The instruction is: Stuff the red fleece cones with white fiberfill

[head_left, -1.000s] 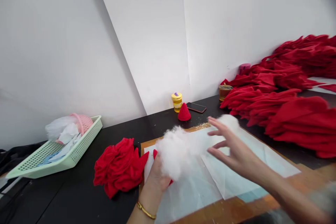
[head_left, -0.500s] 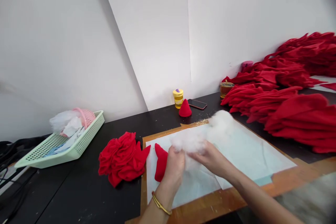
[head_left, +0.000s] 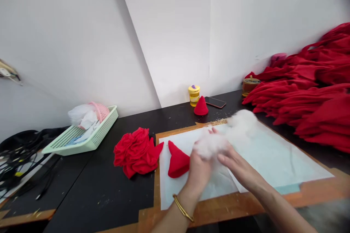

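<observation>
Between my two hands is a loose tuft of white stuffing point(head_left: 210, 145). My left hand point(head_left: 201, 169), with a gold bangle at the wrist, is curled round its left side. My right hand point(head_left: 235, 162) presses the tuft from the right, its fingers partly hidden behind the fluff. Just left of my left hand a red cone-shaped fabric piece point(head_left: 177, 161) lies on the white sheet point(head_left: 279, 156). A larger heap of white stuffing point(head_left: 243, 125) sits beyond my right hand.
Red fabric pieces point(head_left: 136, 153) are bunched at the left; a big red fabric pile point(head_left: 308, 98) fills the right. A red cone point(head_left: 201, 106), yellow-lidded jar point(head_left: 194, 95), phone point(head_left: 215, 102) and amber jar point(head_left: 250, 86) stand or lie behind. A green basket point(head_left: 82, 149) holds white bags.
My hands have closed in on the tuft, gathering it into a more compact clump. The red cone-shaped piece beside my left hand is more exposed. The whole view has shifted.
</observation>
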The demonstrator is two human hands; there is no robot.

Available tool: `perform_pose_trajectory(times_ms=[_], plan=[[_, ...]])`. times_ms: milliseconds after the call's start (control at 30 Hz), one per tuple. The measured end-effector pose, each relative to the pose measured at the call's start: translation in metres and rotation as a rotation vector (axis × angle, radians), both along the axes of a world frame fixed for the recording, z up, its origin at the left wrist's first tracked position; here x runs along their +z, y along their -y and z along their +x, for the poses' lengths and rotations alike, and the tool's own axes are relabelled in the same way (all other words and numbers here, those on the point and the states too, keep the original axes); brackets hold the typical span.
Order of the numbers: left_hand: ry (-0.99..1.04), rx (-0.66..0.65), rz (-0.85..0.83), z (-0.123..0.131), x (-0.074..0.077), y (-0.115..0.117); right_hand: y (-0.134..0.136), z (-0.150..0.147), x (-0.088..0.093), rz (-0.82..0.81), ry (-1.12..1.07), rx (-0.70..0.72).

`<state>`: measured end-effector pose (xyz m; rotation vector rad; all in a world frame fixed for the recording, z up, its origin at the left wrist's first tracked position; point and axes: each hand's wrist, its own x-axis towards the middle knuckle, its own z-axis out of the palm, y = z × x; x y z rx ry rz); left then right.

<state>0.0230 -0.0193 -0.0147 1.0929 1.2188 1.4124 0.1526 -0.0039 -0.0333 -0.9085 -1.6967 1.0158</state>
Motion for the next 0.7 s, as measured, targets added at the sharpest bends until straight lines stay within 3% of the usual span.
perform_pose_trajectory(times_ms=[100,200,267,333,400,500,700], plan=[[-0.102,-0.146,0.025,-0.002,0.001,0.026,0.013,0.001,-0.015,0.005,0.006,-0.077],[-0.502,-0.255,0.066,-0.035,0.001,0.05,0.017,0.01,-0.024,-0.161,0.025,-0.12],[-0.806,-0.139,0.162,-0.065,-0.001,0.056,0.017,0.016,-0.023,-0.265,0.029,-0.161],[-0.986,-0.002,0.225,-0.091,-0.005,0.052,0.019,0.017,-0.018,-0.333,-0.045,-0.227],[-1.001,0.062,0.2,-0.108,-0.008,0.041,0.023,0.01,-0.011,-0.413,-0.168,-0.245],[-0.883,0.058,0.127,-0.119,-0.009,0.022,0.035,-0.015,-0.005,-0.468,-0.338,-0.227],[-0.62,0.085,0.05,-0.107,-0.006,0.002,0.049,-0.073,-0.009,-0.079,-0.274,-0.168]])
